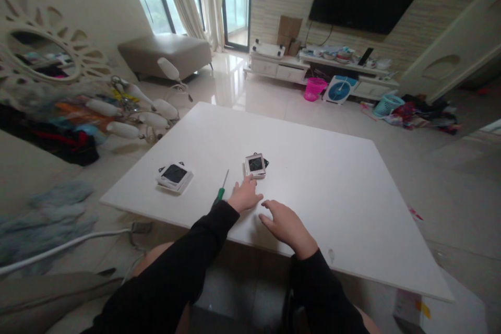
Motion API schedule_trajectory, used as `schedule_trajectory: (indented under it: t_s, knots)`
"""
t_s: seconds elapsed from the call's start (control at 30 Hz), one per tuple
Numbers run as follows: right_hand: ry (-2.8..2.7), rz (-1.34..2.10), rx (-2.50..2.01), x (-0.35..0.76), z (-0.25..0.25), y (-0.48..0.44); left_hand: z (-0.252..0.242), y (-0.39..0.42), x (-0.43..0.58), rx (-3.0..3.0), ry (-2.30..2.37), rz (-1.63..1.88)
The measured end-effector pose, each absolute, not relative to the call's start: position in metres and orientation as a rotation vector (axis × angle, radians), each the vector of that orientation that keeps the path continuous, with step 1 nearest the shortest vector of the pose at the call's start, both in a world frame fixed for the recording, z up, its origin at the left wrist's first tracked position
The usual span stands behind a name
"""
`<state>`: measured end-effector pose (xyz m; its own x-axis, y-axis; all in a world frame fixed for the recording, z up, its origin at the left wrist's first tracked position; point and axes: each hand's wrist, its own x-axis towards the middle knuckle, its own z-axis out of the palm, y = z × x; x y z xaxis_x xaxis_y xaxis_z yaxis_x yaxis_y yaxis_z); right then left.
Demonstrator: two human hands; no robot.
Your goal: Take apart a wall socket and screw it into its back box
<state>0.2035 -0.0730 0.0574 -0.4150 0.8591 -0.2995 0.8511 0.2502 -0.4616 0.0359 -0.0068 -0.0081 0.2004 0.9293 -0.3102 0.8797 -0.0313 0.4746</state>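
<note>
On the white table a small square white frame with a dark centre lies a little beyond my left hand. That hand is stretched forward, fingers apart, its fingertips at the near edge of the frame; whether they touch it I cannot tell. My right hand hovers over the table's near edge, thumb and fingers spread, holding nothing. Left of my left hand lies a screwdriver with a green handle, its shaft pointing away. Farther left rests a second, similar white frame with a dark centre, dark tabs sticking out behind it.
The white tabletop spreads wide to the right. A lamp with several white shades stands at its left edge. Beyond are a bench, a pink basket, a blue fan and a low cabinet.
</note>
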Motion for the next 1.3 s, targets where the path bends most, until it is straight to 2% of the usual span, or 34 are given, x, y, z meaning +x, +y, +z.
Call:
schedule_trajectory:
  t_s: [0.43, 0.83, 1.07, 1.3]
  knots:
    - [-2.518, 0.954, -1.702, 0.202, 0.051, -0.089, 0.017, -0.044, 0.039, 2.033, 1.618, 0.043]
    - [-2.583, 1.01, -1.721, 0.198, 0.05, -0.076, 0.018, -0.028, 0.038, 2.088, 1.55, -0.036]
    - [-2.579, 0.984, -1.82, 0.193, 0.051, -0.066, 0.022, -0.032, 0.049, 2.031, 1.306, 0.266]
    - [-2.568, 0.979, -1.754, 0.193, 0.055, -0.073, 0.025, -0.015, 0.029, 1.762, 1.654, 0.74]
